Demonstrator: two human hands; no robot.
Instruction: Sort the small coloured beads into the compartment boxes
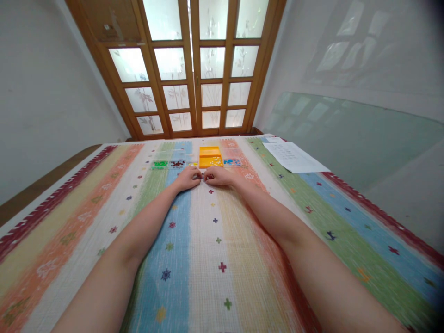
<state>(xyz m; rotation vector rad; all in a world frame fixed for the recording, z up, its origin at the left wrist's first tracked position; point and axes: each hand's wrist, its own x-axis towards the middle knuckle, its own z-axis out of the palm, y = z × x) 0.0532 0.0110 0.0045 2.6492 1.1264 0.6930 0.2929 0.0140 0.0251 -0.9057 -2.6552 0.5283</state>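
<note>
Here, in the head view, the left hand and right hand are meeting fingertip to fingertip on the striped cloth, fingers curled together on something tiny, perhaps a bead; I cannot tell. At twelve o'clock from the hands an orange tray is sitting, with green beads lying at ten o'clock and a paper sheet at two.

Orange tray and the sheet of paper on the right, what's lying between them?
In the head view, a small clear tray of blue beads sits beside the orange tray; then only striped cloth until the paper.
</note>
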